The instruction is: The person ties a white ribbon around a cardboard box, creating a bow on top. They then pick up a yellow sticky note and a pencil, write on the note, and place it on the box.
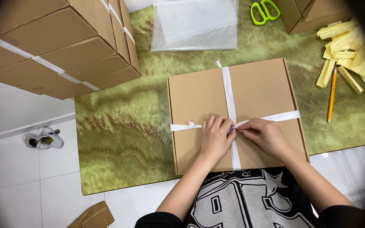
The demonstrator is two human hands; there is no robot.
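Observation:
A flat brown cardboard box (258, 88) lies on the green marbled table (123, 135), wrapped crosswise with a white ribbon (227, 86). My left hand (214, 137) and my right hand (265, 134) meet where the ribbon strands cross, near the box's front edge. Both pinch the ribbon there, fingertips almost touching. The ribbon's crossing point is hidden under my fingers.
A stack of ribbon-tied cardboard boxes (60, 46) stands at the table's left. Behind the box lie a clear plastic bag (195, 23) and green scissors (265, 10). At right lie yellow paper strips (345, 50), a pencil (331, 95) and another box (305, 14). Shoes (43, 138) sit on the floor.

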